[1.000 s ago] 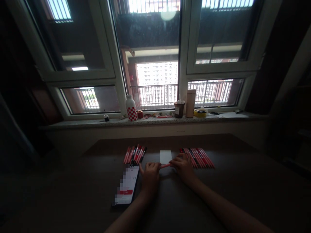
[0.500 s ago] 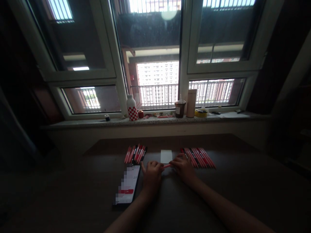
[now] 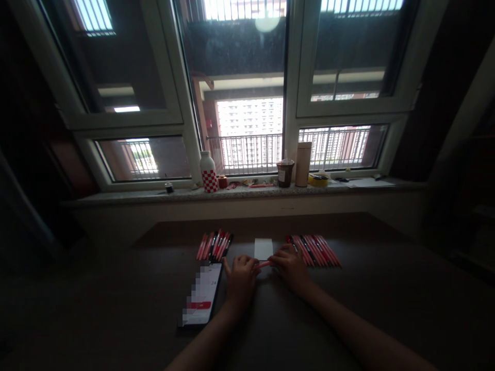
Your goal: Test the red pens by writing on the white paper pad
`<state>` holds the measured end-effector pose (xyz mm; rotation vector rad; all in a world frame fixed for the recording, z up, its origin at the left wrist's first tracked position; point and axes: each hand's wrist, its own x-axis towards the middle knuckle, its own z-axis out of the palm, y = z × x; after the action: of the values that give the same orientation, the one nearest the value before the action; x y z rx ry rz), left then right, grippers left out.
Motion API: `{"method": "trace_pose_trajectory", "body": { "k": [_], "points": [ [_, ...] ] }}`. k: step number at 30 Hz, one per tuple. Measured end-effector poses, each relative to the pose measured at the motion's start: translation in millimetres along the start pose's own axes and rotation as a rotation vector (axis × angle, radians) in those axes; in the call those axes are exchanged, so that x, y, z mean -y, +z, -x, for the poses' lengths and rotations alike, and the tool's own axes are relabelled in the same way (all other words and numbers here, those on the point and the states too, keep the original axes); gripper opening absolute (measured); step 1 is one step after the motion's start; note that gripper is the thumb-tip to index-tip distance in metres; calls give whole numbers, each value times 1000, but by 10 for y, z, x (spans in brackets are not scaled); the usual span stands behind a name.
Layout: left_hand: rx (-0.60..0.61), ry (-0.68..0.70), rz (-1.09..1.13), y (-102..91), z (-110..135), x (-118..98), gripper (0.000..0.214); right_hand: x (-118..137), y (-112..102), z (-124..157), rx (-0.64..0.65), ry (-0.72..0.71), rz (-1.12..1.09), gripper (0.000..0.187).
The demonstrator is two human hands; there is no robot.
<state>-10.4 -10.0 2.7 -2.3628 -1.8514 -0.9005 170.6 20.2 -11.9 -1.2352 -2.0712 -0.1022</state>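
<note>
Between my two hands lies a pink pen [image 3: 263, 264], its ends covered by my fingers. My left hand [image 3: 240, 275] grips the left end, with the thumb sticking out toward the phone. At the other end, my right hand [image 3: 290, 265] has its fingers closed on the pen. Just beyond the pen is a white square of paper [image 3: 263, 248]. A row of pink, red and black pens [image 3: 315, 251] lies beside my right hand. Another, smaller group of pens [image 3: 214, 246] is up and left of my left hand.
A phone [image 3: 203, 296] with a lit screen lies left of my left forearm on the dark table [image 3: 328, 330]. Along the windowsill [image 3: 247, 192] stand a checked bottle [image 3: 209, 172], a drink cup [image 3: 285, 173], a tan cylinder [image 3: 303, 165] and yellow tape [image 3: 317, 180].
The number on the phone screen has gone from 23 to 24. Both hands keep hold of the pen in nearly the same place; the view has shifted slightly.
</note>
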Motion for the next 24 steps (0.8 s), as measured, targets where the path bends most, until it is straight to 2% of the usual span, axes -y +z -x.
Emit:
{"method": "trace_pose_trajectory", "body": {
  "k": [13, 24],
  "points": [
    [-2, 14, -33, 11, 10, -11, 26, 5, -13, -3, -17, -6, 16, 12],
    [-12, 18, -14, 7, 5, -8, 19, 12, -16, 0, -5, 4, 4, 13]
  ]
}}
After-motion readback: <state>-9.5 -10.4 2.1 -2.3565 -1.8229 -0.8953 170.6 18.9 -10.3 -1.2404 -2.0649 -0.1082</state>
